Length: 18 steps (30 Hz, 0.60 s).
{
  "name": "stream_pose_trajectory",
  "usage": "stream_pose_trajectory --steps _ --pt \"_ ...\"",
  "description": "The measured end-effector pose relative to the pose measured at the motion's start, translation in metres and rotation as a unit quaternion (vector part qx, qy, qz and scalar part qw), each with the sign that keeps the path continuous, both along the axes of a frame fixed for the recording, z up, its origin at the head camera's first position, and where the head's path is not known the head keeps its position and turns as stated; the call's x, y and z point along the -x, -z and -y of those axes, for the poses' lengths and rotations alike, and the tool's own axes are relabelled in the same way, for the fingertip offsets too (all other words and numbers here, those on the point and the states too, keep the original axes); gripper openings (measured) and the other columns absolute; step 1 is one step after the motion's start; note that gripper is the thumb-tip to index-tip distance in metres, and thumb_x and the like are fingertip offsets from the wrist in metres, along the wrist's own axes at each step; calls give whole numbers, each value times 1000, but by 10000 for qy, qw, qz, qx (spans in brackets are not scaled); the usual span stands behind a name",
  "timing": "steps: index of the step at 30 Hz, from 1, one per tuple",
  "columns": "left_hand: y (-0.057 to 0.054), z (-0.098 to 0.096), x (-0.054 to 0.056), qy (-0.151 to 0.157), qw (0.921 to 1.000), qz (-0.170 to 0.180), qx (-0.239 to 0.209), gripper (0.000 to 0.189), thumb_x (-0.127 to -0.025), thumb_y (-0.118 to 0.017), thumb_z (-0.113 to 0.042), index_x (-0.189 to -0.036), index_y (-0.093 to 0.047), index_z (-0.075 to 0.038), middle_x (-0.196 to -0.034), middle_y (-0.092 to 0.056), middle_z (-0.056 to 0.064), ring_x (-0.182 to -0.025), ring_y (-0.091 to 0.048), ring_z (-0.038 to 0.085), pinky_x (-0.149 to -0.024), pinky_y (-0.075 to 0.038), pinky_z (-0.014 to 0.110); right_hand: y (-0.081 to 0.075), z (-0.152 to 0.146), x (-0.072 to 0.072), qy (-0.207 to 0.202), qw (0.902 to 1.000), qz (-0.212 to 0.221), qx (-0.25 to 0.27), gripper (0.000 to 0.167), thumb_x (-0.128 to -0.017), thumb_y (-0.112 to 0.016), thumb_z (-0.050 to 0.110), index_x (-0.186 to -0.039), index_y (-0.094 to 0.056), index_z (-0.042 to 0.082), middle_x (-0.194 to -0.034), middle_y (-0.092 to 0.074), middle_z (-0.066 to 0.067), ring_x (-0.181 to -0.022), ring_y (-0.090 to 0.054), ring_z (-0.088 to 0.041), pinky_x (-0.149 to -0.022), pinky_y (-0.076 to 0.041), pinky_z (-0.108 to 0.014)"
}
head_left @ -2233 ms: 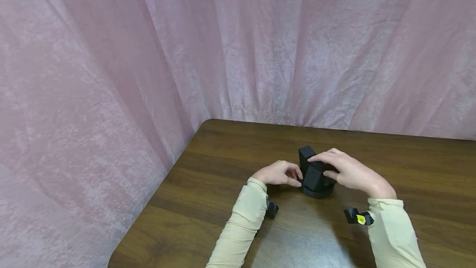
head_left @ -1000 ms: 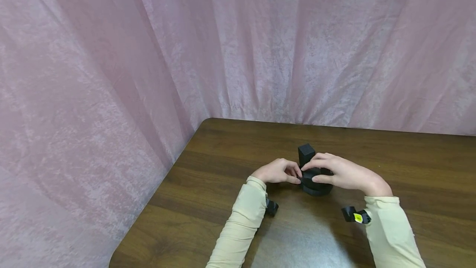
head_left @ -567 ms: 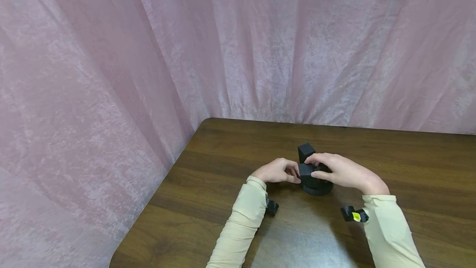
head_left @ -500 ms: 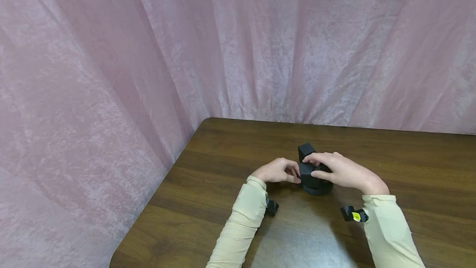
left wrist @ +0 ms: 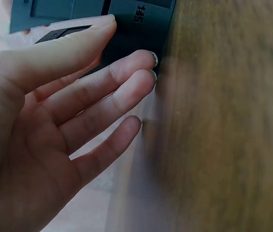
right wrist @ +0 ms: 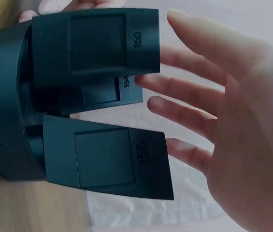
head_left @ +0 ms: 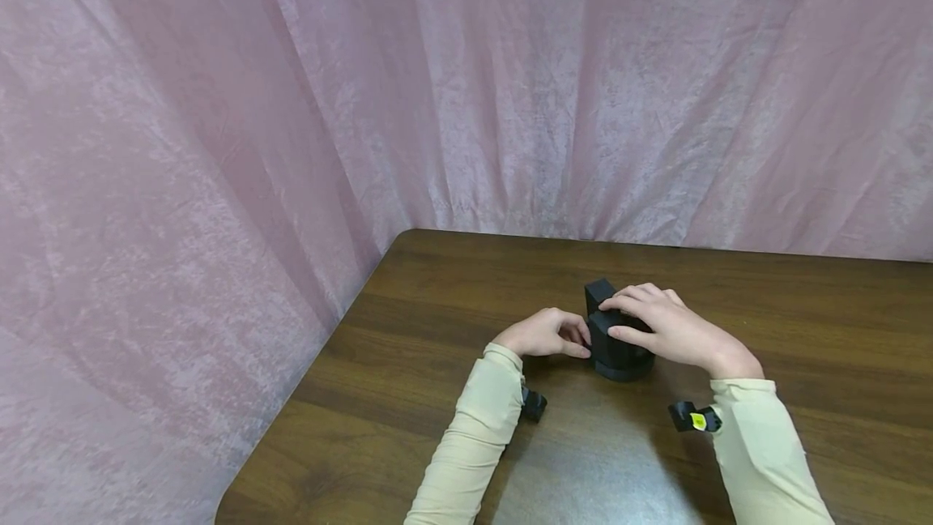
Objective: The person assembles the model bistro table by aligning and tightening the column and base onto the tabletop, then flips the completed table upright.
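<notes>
A round black holder [head_left: 619, 364] stands on the wooden table [head_left: 802, 322] with several flat black blocks upright in its slots. The tallest block [head_left: 599, 294] shows at the back. My left hand [head_left: 547, 335] lies against the holder's left side, and its straight fingertips [left wrist: 146, 60] touch the dark plastic [left wrist: 136, 29]. My right hand [head_left: 656, 322] lies over the blocks from the right. In the right wrist view its fingers [right wrist: 199, 111] are spread and straight beside the ends of the blocks marked 150 [right wrist: 97, 43] and 155 [right wrist: 107, 159].
A pink curtain [head_left: 291, 104] hangs close behind and to the left of the table. The table's rounded corner [head_left: 408, 237] and left edge run near the holder. Black wrist straps [head_left: 696, 420] sit on both cream sleeves.
My right hand has risen from low over the holder, and its fingers now lie across the block tops. The left hand has stayed at the holder's left side.
</notes>
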<state>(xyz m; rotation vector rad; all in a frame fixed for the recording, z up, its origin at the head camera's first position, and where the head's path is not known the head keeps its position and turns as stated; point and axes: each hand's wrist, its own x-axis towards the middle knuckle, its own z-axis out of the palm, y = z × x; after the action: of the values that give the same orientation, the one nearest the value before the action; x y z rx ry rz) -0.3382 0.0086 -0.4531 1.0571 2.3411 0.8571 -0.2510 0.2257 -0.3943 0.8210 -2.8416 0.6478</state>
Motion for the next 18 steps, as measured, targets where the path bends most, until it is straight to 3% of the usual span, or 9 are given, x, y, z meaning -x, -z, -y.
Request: stream_pose_trajectory --steps 8,14,18 --pt "2 0 1 17 10000 38 -58 15 -87 -73 -22 -100 -70 -14 -88 -71 -3 -78 -62 0 -71 -48 15 0 -8 1 61 9999 158 7 34 -90 -69 19 -121 -60 9 -109 -67 -4 -103 -60 -25 -91 -33 -46" --pt "4 0 2 -6 10000 41 -36 15 -88 -73 -22 -100 -70 -14 -89 -70 -3 -78 -62 0 -71 -48 15 0 -10 0 -41 9999 131 -100 42 -91 -68 29 -128 -59 14 -107 -67 1 -100 -60 -21 -91 -34 -47" --pt "4 0 2 0 10000 -5 -15 15 -88 -72 -22 -101 -70 -14 -89 -70 -3 -79 -61 -1 -71 -47 15 0 -11 -1 42 10000 -2 -78 35 -92 -65 32 -122 -64 13 -108 -66 0 -104 -57 -23 -90 -35 -46"
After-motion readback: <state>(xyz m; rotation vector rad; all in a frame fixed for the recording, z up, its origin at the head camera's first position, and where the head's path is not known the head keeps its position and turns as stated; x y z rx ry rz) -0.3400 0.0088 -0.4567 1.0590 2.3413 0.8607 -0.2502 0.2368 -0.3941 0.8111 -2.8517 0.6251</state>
